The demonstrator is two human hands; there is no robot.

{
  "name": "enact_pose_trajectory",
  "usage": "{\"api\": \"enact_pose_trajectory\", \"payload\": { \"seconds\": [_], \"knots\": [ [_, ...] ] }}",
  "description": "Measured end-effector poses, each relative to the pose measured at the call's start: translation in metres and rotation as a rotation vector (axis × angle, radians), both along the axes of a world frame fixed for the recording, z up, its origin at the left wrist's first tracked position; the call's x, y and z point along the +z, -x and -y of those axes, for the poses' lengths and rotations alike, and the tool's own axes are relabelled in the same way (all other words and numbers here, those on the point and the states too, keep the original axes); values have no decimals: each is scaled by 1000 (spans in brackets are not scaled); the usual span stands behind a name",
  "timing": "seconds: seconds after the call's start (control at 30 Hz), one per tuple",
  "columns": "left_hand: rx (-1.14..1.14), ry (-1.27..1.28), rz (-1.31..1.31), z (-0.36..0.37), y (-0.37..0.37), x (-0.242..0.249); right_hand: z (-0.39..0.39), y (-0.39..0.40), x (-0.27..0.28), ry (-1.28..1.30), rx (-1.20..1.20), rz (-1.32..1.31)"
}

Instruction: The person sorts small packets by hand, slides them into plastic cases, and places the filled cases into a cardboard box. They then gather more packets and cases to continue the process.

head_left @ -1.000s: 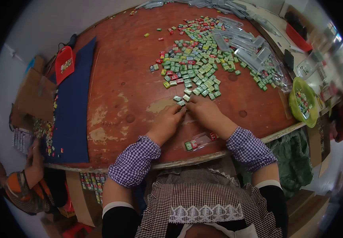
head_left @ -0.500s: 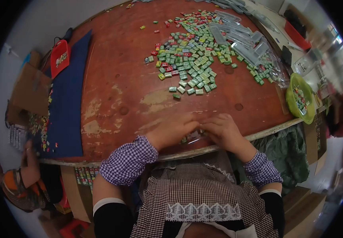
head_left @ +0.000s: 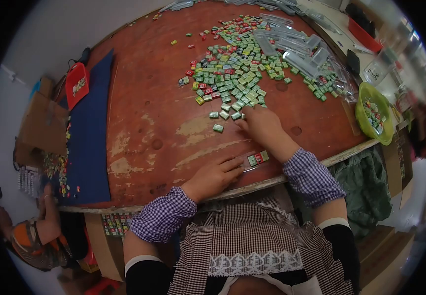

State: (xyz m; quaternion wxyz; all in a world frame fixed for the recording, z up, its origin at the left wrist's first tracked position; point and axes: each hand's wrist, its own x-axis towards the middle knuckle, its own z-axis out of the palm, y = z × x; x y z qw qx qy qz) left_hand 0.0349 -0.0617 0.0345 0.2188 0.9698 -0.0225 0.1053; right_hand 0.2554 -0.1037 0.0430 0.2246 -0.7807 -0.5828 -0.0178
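Observation:
Near the front edge of the red-brown table [head_left: 168, 108], my left hand [head_left: 215, 178] rests over the left part of a clear plastic tray [head_left: 255, 166]. Its fingers point right, and whether it grips the tray is hard to see. Small green and red packs [head_left: 258, 158] lie in a short row in the tray. My right hand [head_left: 262, 125] reaches to the near edge of the pile of small green, yellow and red packs [head_left: 242, 78]. Its fingers bend down at the packs, with the fingertips partly hidden. One green pack [head_left: 218, 128] lies apart, left of my right hand.
Clear plastic trays [head_left: 299, 46] are heaped at the back right. A green basket [head_left: 373, 113] with packs stands at the right edge. On the left are a blue cloth [head_left: 89, 132], a red scoop [head_left: 77, 85], a cardboard box [head_left: 41, 120] and another person's arm [head_left: 49, 221].
My hands have moved apart. The right hand has gone forward to the pile, while the left has shifted slightly down by the tray. The row of packs now shows.

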Motion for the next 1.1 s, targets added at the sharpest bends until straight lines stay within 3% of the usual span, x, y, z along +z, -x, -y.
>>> {"api": "enact_pose_trajectory", "payload": {
  "seconds": [0.1,0.23,0.33,0.53,0.8,0.9,1.03,1.07,1.1],
  "knots": [
    [88,49,-22,-2,6,4,-24,-6,-27,4,20,98],
    [144,41,62,-11,12,-4,18,3,-15,-198,440,-176],
    [130,61,95,-13,13,-11,64,33,-8,-7,508,63],
    [62,91,69,-11,19,-8,91,40,1,344,630,90],
    [27,186,35,-14,21,-7,96,48,2,436,669,9],
    [40,224,58,-12,26,-13,95,34,-8,408,613,-249],
    [66,243,59,-10,26,-10,95,28,-3,325,509,-336],
    [63,234,68,-10,26,-13,96,25,-7,195,469,-363],
    [69,240,62,-11,27,-12,95,25,-3,166,488,-279]
  ]
}}
